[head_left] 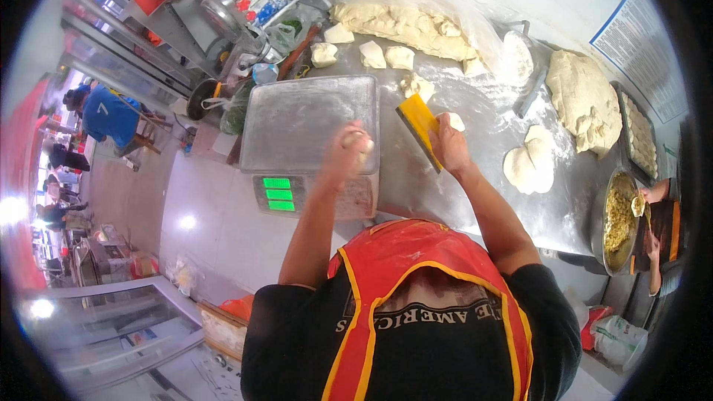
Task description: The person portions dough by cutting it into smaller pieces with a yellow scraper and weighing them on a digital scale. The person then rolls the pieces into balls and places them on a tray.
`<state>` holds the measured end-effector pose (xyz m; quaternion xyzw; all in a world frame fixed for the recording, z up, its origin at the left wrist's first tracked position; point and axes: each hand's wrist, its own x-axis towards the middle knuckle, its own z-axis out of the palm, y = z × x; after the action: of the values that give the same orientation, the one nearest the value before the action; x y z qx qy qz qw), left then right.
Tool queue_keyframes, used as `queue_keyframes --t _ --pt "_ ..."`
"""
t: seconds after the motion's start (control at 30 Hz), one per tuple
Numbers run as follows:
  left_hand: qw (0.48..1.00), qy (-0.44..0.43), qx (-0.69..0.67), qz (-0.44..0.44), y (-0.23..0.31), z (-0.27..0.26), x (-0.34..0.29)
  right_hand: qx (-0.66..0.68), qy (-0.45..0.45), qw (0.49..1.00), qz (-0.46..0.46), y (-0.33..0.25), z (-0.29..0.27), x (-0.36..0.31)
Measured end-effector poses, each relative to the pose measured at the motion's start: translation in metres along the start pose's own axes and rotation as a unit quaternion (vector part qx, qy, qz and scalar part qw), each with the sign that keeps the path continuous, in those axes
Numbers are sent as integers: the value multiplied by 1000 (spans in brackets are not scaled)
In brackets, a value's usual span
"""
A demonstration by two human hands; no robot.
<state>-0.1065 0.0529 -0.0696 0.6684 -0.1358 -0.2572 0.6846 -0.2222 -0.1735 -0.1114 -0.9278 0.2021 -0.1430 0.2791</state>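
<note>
Silver metal forms the square scale pan (pixel 293 115); over its right edge I see the left hand (pixel 344 154) curled around a pale dough lump (pixel 362 142). Rightward on the steel table (pixel 484 139), a rough cream dough piece (pixel 417 87) lies toward the far edge, beyond a yellow, dark-edged scraper (pixel 420 125) slanting far-left to near-right; the right hand (pixel 450 145), nearer that piece, grips the scraper.

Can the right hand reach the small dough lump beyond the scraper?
Probably yes: the small dough lump lies just past the yellow scraper. The right hand holds that scraper, though, so it isn't free.
</note>
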Motion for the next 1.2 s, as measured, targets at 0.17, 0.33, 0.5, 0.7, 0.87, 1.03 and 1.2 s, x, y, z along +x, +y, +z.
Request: queue_keyframes --t 0.17,0.33,0.5,0.7,0.87,1.03,1.2 --pt "946 123 272 123 16 -61 18 4 -1 1000 30 0 2 -9" --pt "809 150 551 139 -40 -98 41 -14 -6 996 86 -16 -7 -14" --pt "804 84 568 156 -21 -107 51 15 83 991 105 -12 -17 -37" --pt "853 60 476 204 -5 -116 62 26 165 965 200 0 -59 -72" --pt "842 82 473 244 22 -104 76 40 229 955 181 28 -93 -69" --pt "846 59 498 180 61 -59 92 32 206 963 170 43 -124 -24" --pt "848 -27 510 138 75 -2 142 61 191 966 163 64 -128 14"
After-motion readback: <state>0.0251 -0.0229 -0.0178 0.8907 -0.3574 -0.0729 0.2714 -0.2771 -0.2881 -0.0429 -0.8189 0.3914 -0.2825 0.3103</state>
